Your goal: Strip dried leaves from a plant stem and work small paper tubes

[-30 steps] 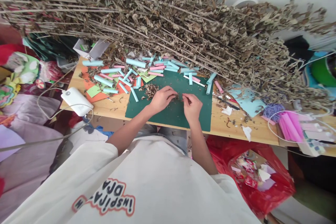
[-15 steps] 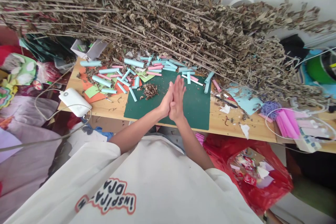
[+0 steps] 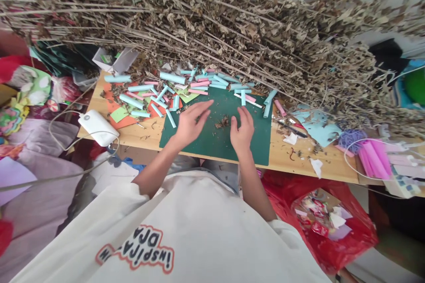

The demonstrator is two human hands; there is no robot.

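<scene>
Both hands are over the dark green cutting mat point(image 3: 215, 143). My left hand point(image 3: 192, 123) is open, fingers stretched to the right, above the spot where a pile of dried leaves lies mostly hidden under it. A small heap of crumbled dried leaves point(image 3: 222, 121) sits on the mat between the two hands. Just right of that heap is my right hand point(image 3: 242, 131), open with its fingers pointing away from me and the thumb apart. Neither hand shows anything held.
Bundles of dried leafy stalks point(image 3: 212, 31) stretch across the back. Blue paper tubes point(image 3: 172, 78) and pink ones lie along the mat's far edge. A white power bank point(image 3: 98, 127) with a cable rests at left. Below the table's right side hangs a red bag point(image 3: 352, 234) of scraps.
My hands were pressed palm to palm over the mat. Now they are apart, the left one over the leaf pile, and a small heap of crumbled leaves shows between them.
</scene>
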